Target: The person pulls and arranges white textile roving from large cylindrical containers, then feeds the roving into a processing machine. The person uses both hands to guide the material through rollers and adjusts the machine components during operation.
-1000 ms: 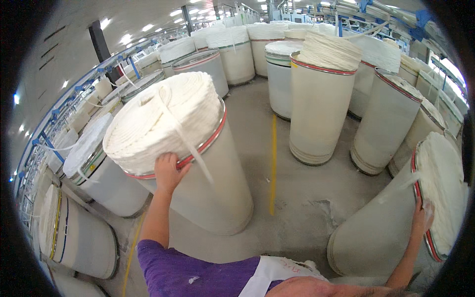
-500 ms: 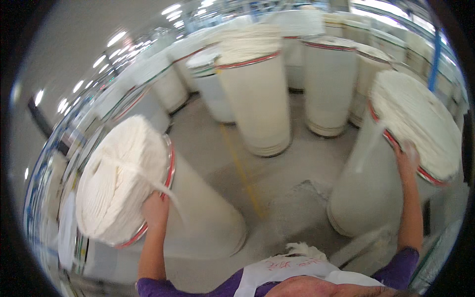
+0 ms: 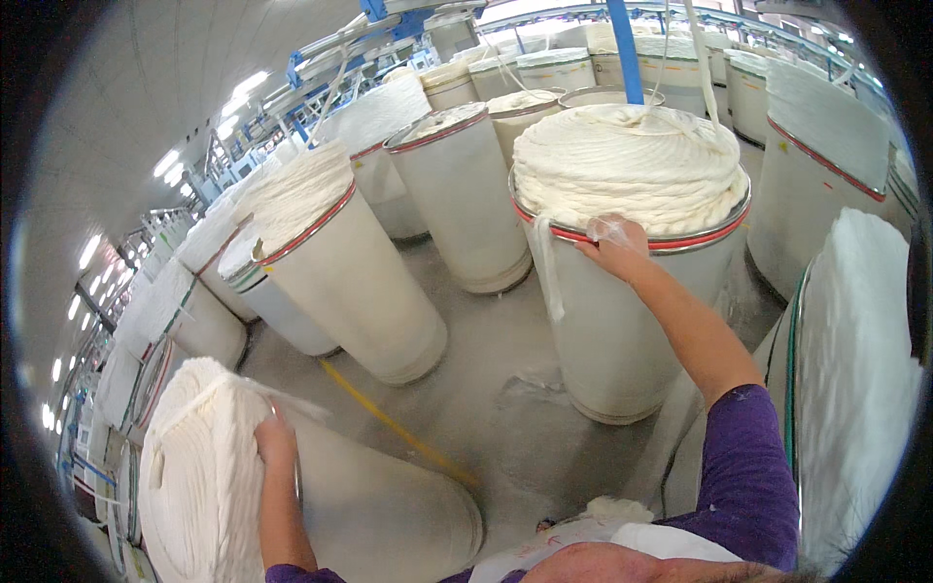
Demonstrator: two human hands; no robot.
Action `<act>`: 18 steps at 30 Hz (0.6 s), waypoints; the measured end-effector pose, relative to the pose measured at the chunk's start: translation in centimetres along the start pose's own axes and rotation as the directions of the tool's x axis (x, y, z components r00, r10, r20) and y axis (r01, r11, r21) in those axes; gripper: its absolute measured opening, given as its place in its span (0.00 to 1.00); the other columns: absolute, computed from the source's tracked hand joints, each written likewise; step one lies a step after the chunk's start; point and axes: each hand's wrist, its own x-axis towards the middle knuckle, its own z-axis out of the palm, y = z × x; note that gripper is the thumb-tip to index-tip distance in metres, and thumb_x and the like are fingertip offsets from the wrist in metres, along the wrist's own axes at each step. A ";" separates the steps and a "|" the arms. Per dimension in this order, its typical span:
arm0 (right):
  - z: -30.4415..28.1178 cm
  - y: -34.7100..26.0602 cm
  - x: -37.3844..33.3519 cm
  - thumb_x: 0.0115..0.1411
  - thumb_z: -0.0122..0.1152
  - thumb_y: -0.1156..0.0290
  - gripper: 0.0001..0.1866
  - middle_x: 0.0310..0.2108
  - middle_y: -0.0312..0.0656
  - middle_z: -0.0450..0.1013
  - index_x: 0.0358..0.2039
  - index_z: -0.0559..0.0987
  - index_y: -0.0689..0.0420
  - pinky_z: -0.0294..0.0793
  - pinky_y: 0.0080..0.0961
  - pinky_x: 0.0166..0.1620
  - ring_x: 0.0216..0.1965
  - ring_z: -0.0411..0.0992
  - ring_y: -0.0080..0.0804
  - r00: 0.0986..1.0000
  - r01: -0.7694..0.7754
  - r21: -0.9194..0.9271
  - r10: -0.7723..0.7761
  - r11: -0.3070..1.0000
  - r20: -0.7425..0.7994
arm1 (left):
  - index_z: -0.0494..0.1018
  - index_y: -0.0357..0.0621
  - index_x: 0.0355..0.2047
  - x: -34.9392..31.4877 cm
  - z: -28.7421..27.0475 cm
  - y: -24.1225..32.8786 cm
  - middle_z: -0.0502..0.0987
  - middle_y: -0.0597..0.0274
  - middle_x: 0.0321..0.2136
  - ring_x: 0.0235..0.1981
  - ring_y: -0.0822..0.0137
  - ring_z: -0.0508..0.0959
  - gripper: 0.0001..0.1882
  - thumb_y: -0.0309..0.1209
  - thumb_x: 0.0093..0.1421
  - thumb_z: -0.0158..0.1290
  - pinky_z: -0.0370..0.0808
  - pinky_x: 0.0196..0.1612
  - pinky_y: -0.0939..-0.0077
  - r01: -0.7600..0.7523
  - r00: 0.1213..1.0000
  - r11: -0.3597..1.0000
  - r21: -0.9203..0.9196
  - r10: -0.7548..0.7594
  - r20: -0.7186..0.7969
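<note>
Two tall pale cans stand within our reach on a grey floor [image 3: 466, 360], the right can [image 3: 632, 330] before us and the left can [image 3: 389, 496] at lower left, each topped by cream fibre, the right coil [image 3: 622, 165] and the left coil [image 3: 194, 466]. Our right hand [image 3: 618, 246] grips the red-banded rim [image 3: 690, 241], fingers curled over it below the right coil, with a thin translucent wisp across them; a loose strip [image 3: 550, 277] hangs just beside. Our left hand [image 3: 276, 442] touches the side of the left coil near its can's edge, though blur keeps us from telling how far its fingers close. A yellow line [image 3: 389, 416] crosses the floor between the cans, more filled cans [image 3: 355, 291] crowd behind, and a blue post [image 3: 625, 49] rises beyond the right coil
</note>
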 end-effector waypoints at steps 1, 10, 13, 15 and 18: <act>0.1 -0.1 0.0 0.58 0.57 0.43 0.24 0.35 0.42 0.77 0.32 0.80 0.55 0.75 0.38 0.42 0.41 0.75 0.41 1.000 0.012 0.004 -0.012 1.000 0.007 | 0.68 0.36 0.57 -0.8 -1.2 0.4 0.80 0.47 0.27 0.30 0.50 0.82 0.25 0.39 0.66 0.42 0.78 0.34 0.56 0.020 1.000 0.996 -0.082 -0.019 0.014; 0.8 0.5 0.2 0.60 0.56 0.44 0.25 0.39 0.44 0.78 0.38 0.80 0.56 0.76 0.40 0.43 0.42 0.76 0.43 0.996 0.037 -0.022 -0.039 0.999 -0.083 | 0.77 0.37 0.34 -14.0 -13.5 12.1 0.79 0.41 0.30 0.33 0.42 0.79 0.11 0.34 0.57 0.54 0.75 0.40 0.53 -0.027 1.000 0.882 -0.470 0.017 -0.025; 0.4 0.5 0.1 0.61 0.54 0.42 0.26 0.35 0.46 0.78 0.39 0.82 0.55 0.76 0.39 0.40 0.38 0.77 0.44 0.992 0.109 0.049 -0.105 0.993 -0.073 | 0.75 0.36 0.33 -17.4 -16.2 14.4 0.78 0.40 0.30 0.33 0.40 0.78 0.11 0.32 0.56 0.55 0.75 0.39 0.51 -0.016 0.998 0.858 -0.514 0.042 0.039; 0.2 0.5 -0.2 0.61 0.54 0.42 0.26 0.33 0.46 0.78 0.36 0.81 0.55 0.76 0.39 0.39 0.36 0.77 0.45 0.991 0.096 0.047 -0.091 0.994 -0.095 | 0.74 0.35 0.32 -20.0 -17.7 15.5 0.77 0.39 0.30 0.33 0.39 0.78 0.11 0.32 0.56 0.54 0.74 0.39 0.50 -0.098 0.994 0.823 -0.560 0.103 -0.024; 0.1 0.7 -0.5 0.62 0.53 0.42 0.27 0.33 0.47 0.78 0.35 0.81 0.56 0.76 0.40 0.40 0.36 0.77 0.45 0.987 0.112 0.050 -0.105 0.992 -0.123 | 0.73 0.35 0.32 -22.4 -19.7 16.8 0.77 0.39 0.30 0.33 0.39 0.78 0.11 0.32 0.57 0.55 0.74 0.39 0.49 -0.030 0.991 0.793 -0.609 0.101 0.084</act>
